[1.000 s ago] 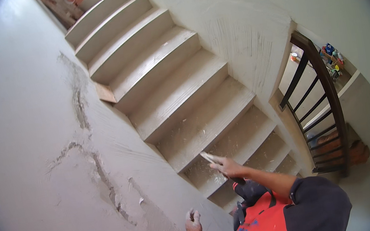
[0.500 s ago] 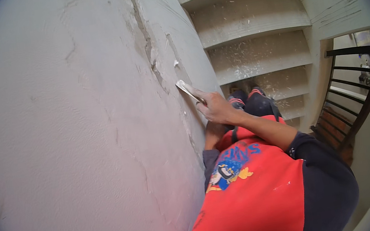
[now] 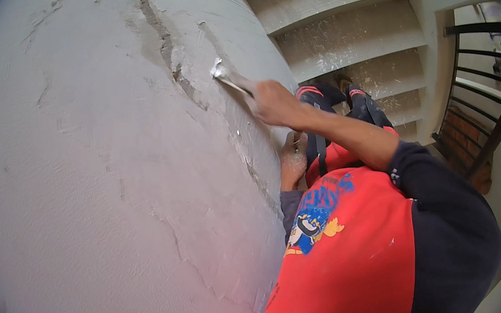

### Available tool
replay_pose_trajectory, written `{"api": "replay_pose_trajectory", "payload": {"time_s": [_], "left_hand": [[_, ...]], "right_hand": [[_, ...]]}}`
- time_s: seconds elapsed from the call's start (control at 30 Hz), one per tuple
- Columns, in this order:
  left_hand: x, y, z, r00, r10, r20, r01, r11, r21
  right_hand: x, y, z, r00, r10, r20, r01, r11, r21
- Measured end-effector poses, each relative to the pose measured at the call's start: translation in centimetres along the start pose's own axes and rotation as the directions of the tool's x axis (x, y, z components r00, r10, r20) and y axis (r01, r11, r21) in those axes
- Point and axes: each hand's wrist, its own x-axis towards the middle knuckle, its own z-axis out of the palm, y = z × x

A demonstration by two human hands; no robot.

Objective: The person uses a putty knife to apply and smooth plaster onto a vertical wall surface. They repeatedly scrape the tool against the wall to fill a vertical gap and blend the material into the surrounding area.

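The right hand (image 3: 272, 103) is closed around the handle of a putty knife (image 3: 232, 84), its blade angled up and left toward the wall (image 3: 82, 231). A lump of white paste (image 3: 217, 68) sits at the blade tip, just beside a shallow groove (image 3: 212, 39); contact with the plaster cannot be confirmed. The slanted grip presumably allows the blade to be laid nearly flat against the surface. The left hand (image 3: 293, 155) is low, near the wall and body, fingers curled; whether it grips anything cannot be told. It is probably held there to leave the blade room.

Also noted: a long, open crack (image 3: 164, 44) left of the knife. The stair treads (image 3: 342, 31) carry pale flecks, a likely slip risk. A dark railing (image 3: 482, 29) stands well apart, at the right, apparently not obstructing the work.
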Motion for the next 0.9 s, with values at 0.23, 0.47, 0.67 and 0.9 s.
{"api": "replay_pose_trajectory", "payload": {"time_s": [0.23,0.47,0.67,0.9], "left_hand": [[-0.6,2.4,-0.2,0.997,-0.069,-0.030,0.070,0.996,0.056],[-0.2,2.1,-0.5,0.996,-0.087,-0.032,0.091,0.986,0.139],[1.3,1.4,-0.2,0.993,0.046,-0.110,-0.038,0.997,0.074],[0.1,0.4,0.2,0.994,0.049,-0.096,-0.041,0.996,0.078]], "right_hand": [[-0.5,0.5,-0.9,0.994,-0.013,0.110,0.018,0.999,-0.047],[-0.1,1.1,-0.3,0.995,-0.072,0.066,0.076,0.995,-0.067],[3.6,-0.8,-1.2,0.991,0.095,0.093,-0.085,0.991,-0.104],[5.2,-1.2,-2.3,0.992,0.093,0.082,-0.081,0.987,-0.136]]}}
